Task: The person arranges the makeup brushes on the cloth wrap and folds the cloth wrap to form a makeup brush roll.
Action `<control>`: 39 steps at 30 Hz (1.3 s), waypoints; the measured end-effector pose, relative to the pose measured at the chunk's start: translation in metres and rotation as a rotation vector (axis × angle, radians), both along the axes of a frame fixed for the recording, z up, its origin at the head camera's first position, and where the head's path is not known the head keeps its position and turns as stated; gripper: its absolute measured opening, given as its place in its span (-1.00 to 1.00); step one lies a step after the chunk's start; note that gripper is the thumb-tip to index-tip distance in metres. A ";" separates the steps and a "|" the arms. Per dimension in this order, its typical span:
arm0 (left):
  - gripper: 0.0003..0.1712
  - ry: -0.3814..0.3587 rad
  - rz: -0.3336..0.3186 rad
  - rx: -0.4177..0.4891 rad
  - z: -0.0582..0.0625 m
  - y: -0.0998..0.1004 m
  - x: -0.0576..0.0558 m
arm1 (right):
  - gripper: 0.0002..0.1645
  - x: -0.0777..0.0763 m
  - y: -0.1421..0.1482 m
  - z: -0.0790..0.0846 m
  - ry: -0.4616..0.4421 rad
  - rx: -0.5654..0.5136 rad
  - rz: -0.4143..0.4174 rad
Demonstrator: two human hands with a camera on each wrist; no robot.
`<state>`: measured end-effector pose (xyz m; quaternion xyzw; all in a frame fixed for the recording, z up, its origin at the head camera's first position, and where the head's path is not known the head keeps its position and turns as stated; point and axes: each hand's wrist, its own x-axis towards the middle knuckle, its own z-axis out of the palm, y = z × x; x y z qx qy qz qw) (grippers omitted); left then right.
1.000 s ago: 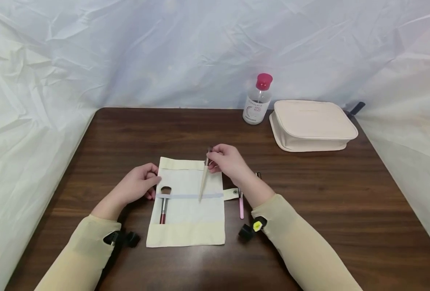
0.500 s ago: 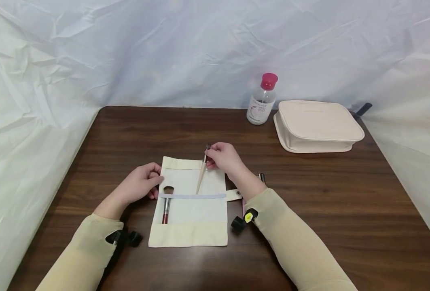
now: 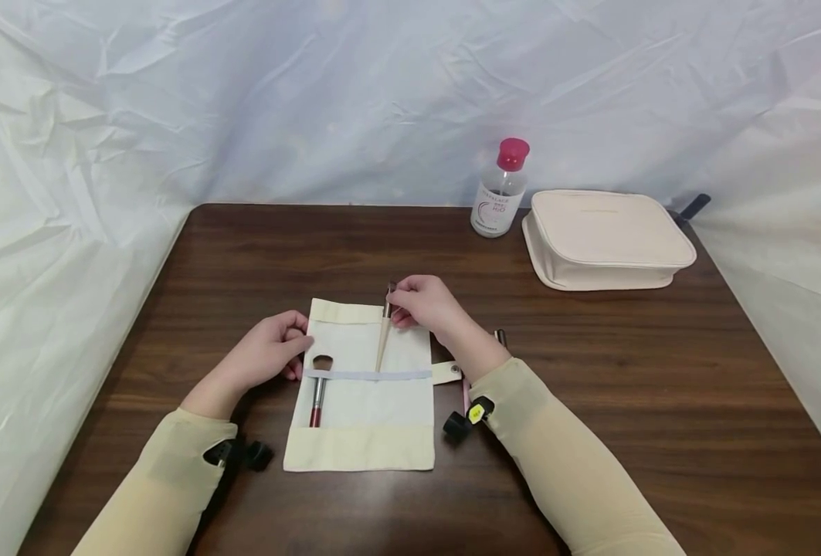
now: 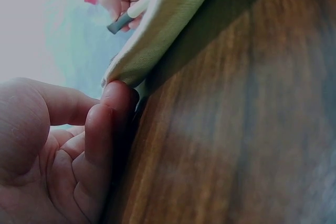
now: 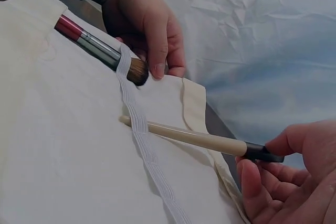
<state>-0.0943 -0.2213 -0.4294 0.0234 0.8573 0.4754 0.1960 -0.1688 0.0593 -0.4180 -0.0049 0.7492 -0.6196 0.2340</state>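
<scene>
Cream and white fabric, opened flat: brush roll point(image 3: 375, 405) on a dark wood table point(image 3: 327, 255), nearer the left edge than the right. Step in hand, by judgement: feeding the pale-handled brush point(image 5: 205, 141) tip-first under the elastic band point(image 5: 148, 153) and toward the pocket point(image 3: 357, 449) along the roll's near edge. For a clean insertion, lower the dark end, keep the handle almost flat to the cloth, and turn the slant into a line parallel with the red-handled brush point(image 3: 317, 398), already under the band near the roll's left edge. Push lengthwise in short strokes, without levering upward; at too steep an angle, likely to drag the elastic or miss the pocket mouth. Brace the fabric against the push.

Position relative to the right hand point(image 3: 429, 303): dark end pinched between thumb and fingertips at the roll's far edge, toward the far right corner; handle extending from the grip toward the near edge, tip just past the band, well short of the pocket. Left hand point(image 3: 267, 349): at the roll's left edge, near the far left corner, thumb and finger pinching the cloth.
</scene>
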 end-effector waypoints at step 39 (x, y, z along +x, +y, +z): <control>-0.80 0.013 0.013 0.004 -0.001 0.001 0.001 | -0.64 0.020 0.000 -0.004 0.017 0.154 0.372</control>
